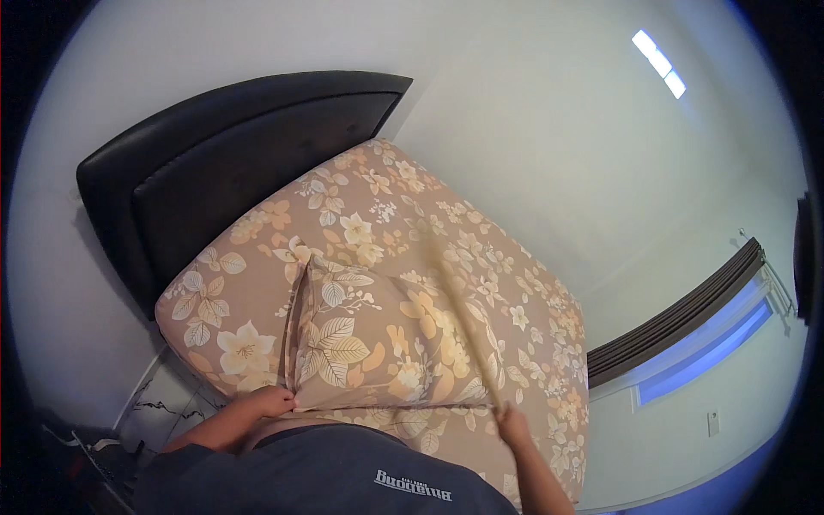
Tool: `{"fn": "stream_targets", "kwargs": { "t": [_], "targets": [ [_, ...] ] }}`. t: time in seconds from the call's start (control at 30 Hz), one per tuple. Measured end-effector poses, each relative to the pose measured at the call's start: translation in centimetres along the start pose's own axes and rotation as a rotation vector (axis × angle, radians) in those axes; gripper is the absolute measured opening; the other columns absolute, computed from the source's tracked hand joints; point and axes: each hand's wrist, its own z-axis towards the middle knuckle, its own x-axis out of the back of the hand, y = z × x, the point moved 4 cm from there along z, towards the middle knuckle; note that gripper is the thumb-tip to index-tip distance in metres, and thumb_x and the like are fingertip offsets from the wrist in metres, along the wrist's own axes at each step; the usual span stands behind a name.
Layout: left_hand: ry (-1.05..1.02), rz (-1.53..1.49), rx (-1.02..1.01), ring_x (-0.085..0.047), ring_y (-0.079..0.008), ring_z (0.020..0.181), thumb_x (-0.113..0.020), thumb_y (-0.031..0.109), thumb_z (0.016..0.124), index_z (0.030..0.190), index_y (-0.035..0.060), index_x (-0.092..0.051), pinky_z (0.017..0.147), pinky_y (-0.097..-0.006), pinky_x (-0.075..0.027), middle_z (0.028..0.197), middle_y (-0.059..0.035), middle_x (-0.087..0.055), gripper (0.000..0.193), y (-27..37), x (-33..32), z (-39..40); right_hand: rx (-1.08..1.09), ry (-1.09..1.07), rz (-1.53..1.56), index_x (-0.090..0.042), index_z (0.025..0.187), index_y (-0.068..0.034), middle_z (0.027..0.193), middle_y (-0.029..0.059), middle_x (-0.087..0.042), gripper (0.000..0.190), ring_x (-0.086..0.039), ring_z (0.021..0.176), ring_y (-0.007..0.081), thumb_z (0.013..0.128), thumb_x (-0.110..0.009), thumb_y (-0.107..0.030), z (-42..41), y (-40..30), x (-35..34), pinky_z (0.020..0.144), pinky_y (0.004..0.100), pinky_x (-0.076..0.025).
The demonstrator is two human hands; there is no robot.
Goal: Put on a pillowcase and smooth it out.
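Observation:
A pillow in a brown floral pillowcase (386,341) lies on the bed, near my body. My left hand (277,400) pinches its near left corner. In my right hand (512,421) is the end of a long, thin, tan stick (465,322), blurred, which reaches up over the pillow's right side. What the stick ends in cannot be made out. A fitted sheet with the same floral print (412,212) covers the mattress below.
A black padded headboard (257,148) stands at the bed's far left end. Walls border the far side. Marbled floor tile (158,399) shows at lower left. A dark pleated curtain (676,309) hangs by a window (708,354) at the right.

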Motion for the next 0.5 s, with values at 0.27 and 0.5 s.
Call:
{"fn": "stream_targets", "kwargs": {
  "t": [0.27, 0.5],
  "targets": [
    [0.322, -0.170, 0.018, -0.061, -0.0231, 0.068, -0.064, 0.035, 0.076, 0.081, 0.0075, -0.063, 0.063, -0.0331, -0.047, 0.074, -0.0093, -0.063, 0.028, 1.8, 1.8, -0.1, 0.259, -0.292, -0.366, -0.051, 0.102, -0.008, 0.078, 0.0193, -0.062, 0.038, -0.060, 0.073, 0.0383, 0.081, -0.054, -0.039, -3.3, -1.0, -4.1, 0.067, 0.0493, -0.045],
    [0.439, -0.212, 0.103, -0.062, -0.0249, 0.078, -0.057, 0.048, 0.076, 0.088, 0.0067, -0.062, 0.069, -0.0352, -0.047, 0.080, -0.0112, -0.064, 0.043, 3.4, 3.6, 2.3, -0.107, 0.111, 0.057, -0.053, 0.092, 0.001, 0.081, 0.0251, -0.060, 0.037, -0.058, 0.078, 0.0408, 0.082, -0.054, -0.035, 1.4, 2.5, -1.2, 0.067, 0.0466, -0.045]
  ]
}}
